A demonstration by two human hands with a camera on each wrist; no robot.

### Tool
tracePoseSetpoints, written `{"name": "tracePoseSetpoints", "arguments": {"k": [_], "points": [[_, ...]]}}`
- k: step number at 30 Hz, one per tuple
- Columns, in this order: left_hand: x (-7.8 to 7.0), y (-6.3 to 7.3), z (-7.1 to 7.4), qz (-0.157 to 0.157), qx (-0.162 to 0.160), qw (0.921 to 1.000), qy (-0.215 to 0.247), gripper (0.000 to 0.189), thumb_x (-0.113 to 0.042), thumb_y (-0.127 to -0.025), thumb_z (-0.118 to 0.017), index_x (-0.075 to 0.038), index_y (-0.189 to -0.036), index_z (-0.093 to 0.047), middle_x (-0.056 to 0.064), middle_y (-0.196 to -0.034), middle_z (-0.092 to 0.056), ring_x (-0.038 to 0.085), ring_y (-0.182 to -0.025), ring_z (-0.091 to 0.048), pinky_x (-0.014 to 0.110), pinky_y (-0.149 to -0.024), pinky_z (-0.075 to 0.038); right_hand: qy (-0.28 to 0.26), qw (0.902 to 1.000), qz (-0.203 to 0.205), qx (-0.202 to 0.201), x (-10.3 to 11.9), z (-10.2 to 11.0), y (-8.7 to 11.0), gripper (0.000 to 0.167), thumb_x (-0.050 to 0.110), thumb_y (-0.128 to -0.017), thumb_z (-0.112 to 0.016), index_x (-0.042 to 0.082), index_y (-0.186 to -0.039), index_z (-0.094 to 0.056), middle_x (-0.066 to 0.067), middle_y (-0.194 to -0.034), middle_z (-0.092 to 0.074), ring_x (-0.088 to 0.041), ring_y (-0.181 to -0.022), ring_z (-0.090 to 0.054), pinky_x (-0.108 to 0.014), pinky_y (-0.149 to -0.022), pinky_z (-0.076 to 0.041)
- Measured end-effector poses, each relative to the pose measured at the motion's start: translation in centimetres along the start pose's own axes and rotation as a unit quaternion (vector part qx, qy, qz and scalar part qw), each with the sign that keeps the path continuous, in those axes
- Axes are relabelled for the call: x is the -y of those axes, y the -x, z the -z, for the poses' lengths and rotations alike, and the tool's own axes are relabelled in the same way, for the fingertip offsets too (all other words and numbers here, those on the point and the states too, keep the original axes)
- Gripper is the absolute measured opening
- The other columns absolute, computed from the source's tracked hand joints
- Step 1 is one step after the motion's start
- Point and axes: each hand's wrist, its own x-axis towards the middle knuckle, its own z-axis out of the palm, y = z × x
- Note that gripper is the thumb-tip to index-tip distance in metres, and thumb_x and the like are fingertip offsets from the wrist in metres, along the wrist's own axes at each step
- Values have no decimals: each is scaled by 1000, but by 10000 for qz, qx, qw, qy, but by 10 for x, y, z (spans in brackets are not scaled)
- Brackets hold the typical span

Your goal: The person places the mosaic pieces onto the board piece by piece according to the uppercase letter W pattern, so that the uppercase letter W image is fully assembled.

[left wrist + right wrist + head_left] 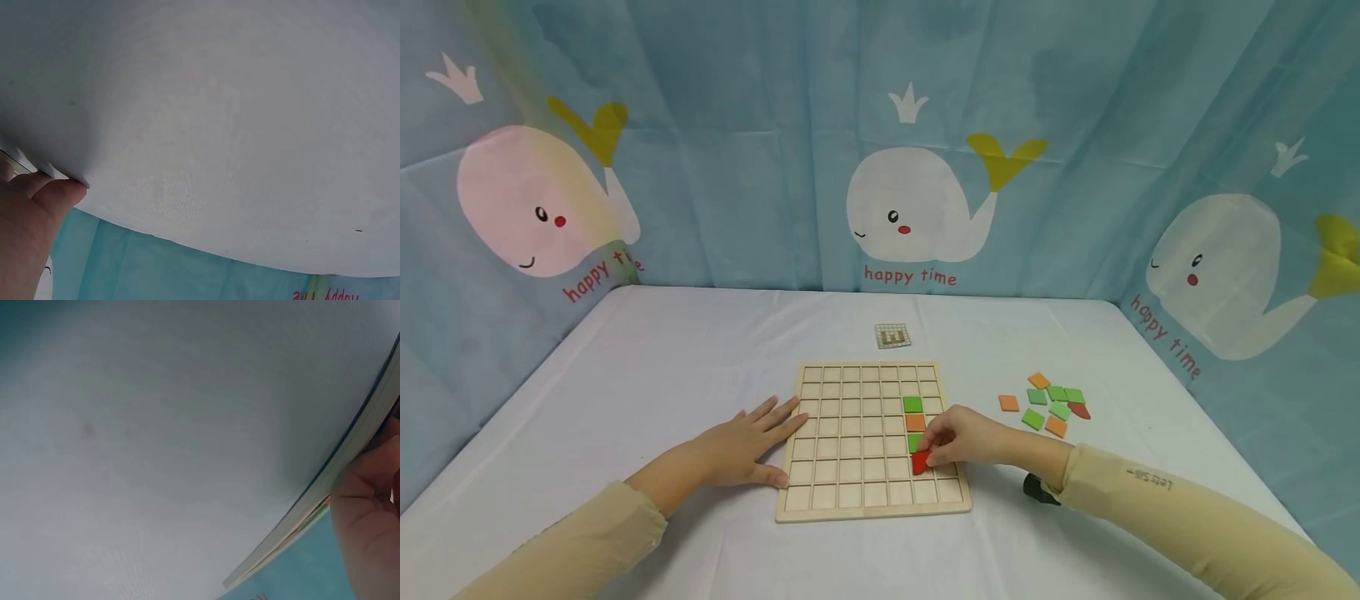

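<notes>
A wooden grid board [850, 514] lies on the white table. Along its left edge rests my left hand [737, 446], fingers spread and straight, fingertips on the rim. My right hand [964, 437] pinches a red tile [919, 463] over the lower right part of the grid; the fingers cover part of it. Directly above the red tile, one column holds a green tile [912, 404], an orange tile [916, 422] and another green tile [913, 442], partly hidden by the fingers. In the right wrist view the right hand [369, 512] is at the board's edge.
Loose green, orange and red tiles, among them an orange tile [1008, 403], lie right of the board. Behind the board is a small pattern card [892, 336]. A black object [1040, 489] sits under the right wrist. A blue whale-print curtain [737, 167] hangs around the table.
</notes>
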Motion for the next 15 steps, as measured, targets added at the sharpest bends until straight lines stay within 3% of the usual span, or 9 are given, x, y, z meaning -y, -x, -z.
{"name": "tracePoseSetpoints", "arguments": {"k": [15], "points": [[0,0,0,4,-2,10000,27,95,-65,-83,-56,-8,-154,-27,15,-161,-11,46,-143,-12,67,-106,-22,-39,9997,212,136,-2,0,-1,6,-1,-85,-72,-1,-91,-73,8,-72,-60,-3,-66,-51,-17,-61,-45]]}}
